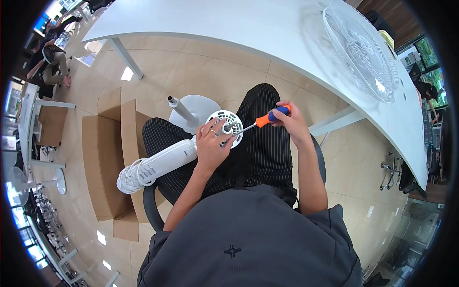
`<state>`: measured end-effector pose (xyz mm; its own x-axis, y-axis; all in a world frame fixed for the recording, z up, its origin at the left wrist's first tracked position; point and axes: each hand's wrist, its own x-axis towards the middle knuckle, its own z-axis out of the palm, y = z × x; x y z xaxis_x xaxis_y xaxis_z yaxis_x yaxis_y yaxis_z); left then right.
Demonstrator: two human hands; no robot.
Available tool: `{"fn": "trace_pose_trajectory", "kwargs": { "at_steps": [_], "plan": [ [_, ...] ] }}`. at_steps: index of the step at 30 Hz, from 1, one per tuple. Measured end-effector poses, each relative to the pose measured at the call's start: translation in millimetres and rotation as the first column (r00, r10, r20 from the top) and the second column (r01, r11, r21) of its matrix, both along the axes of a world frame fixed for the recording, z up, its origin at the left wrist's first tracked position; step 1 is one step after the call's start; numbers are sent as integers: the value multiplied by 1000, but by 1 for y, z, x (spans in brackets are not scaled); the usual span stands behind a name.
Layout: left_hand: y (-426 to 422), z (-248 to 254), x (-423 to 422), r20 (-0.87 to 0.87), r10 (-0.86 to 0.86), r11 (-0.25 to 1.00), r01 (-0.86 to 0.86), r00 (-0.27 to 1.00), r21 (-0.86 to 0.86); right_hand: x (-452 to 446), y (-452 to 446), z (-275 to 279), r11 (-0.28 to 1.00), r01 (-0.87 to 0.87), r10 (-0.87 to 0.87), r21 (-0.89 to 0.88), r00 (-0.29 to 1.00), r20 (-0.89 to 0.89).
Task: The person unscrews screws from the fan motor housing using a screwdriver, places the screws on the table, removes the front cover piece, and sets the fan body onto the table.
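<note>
Across my lap lies a white fan body [174,158], its round slotted motor housing [234,117] facing up between my knees. My left hand [213,146] rests over the housing, fingers curled on its rim and near the central shaft. In my right hand [292,122] is a screwdriver [263,120] with an orange and blue handle. Its metal shank points left, and the tip meets the housing beside my left fingers; the exact contact spot is hidden. A coiled white power cord [136,176] is bundled at the body's lower left end.
An open cardboard box [103,167] stands left of my chair. Beyond my knees is a white fan stand [184,112] with an upright pole. White fan grilles [361,50] lie on the white table [229,19]. Other people sit farther off at left and right.
</note>
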<state>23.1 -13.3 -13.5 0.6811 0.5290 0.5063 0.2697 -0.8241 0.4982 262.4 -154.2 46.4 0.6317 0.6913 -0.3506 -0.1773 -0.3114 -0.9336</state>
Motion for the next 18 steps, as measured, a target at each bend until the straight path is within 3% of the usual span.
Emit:
{"fn": "trace_pose_trajectory", "kwargs": {
  "at_steps": [2, 6, 9, 10, 13, 15, 16, 18],
  "plan": [
    [-3, 4, -2, -60, 10, 1000, -9, 998, 12, 3, -9, -3, 987, 112, -108, 117, 993, -39],
    [-14, 7, -4, -281, 28, 999, -36, 959, -24, 13, -20, -5, 976, 183, -175, 120, 982, -69],
    [-16, -7, -10, -309, 16, 1000, -10, 951, 21, 19, -22, -11, 960, 248, -235, 132, 966, -106],
    [-16, -14, -14, -361, 22, 999, -7, 932, 43, 22, -23, -31, 922, 309, -267, 231, 943, -198],
    [-16, 2, -3, -358, -24, 999, 32, 933, 18, 38, -27, -40, 898, 308, -234, 315, 939, -251],
    [-26, 21, 4, -568, 41, 998, -4, 822, 66, 46, -35, -45, 901, 295, -215, 317, 940, -264],
    [-23, 21, 4, -565, 31, 997, 14, 824, 75, 48, -39, -46, 901, 291, -201, 323, 938, -284],
    [-15, 20, 6, -708, -1, 970, 174, 707, 172, 55, -41, -56, 894, 296, -188, 336, 929, -319]
  ]
}}
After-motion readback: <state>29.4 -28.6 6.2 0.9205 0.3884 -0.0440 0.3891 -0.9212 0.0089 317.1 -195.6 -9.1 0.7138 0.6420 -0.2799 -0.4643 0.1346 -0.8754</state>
